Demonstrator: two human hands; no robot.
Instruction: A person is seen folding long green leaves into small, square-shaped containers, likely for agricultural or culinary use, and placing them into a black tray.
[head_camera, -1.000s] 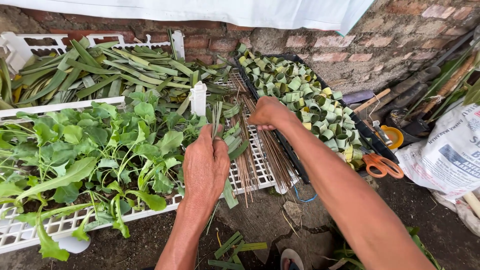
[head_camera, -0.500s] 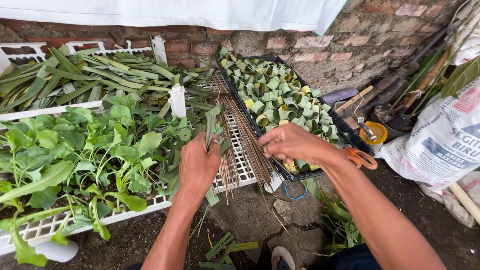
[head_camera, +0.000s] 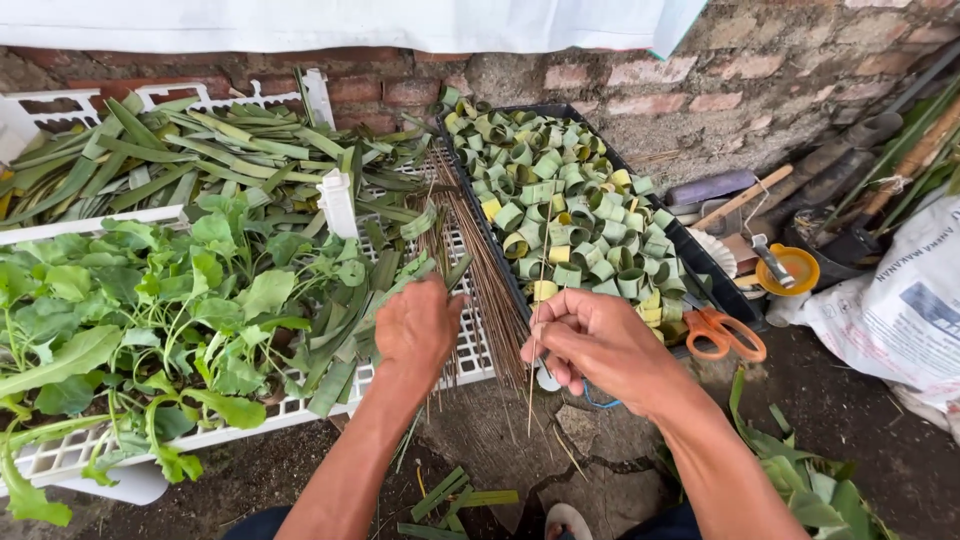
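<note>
**One thin stick pinched out of the bundle**

My right hand (head_camera: 598, 340) is closed in a pinch on a single thin stick (head_camera: 538, 330), which stands almost upright in front of the black tray (head_camera: 700, 265) of rolled green leaf cups (head_camera: 560, 195). My left hand (head_camera: 418, 325) lies palm down, fingers curled loosely on the near end of the bundle of brown sticks (head_camera: 470, 250); I cannot tell whether it grips any of them. That bundle rests on the edge of the white slatted crate (head_camera: 60, 455), between the heap of leafy greens (head_camera: 150, 310) and the tray. Long leaf strips (head_camera: 190, 155) fill the far crate. Orange scissors (head_camera: 728, 332) lie just beside the tray, to my right.
</note>
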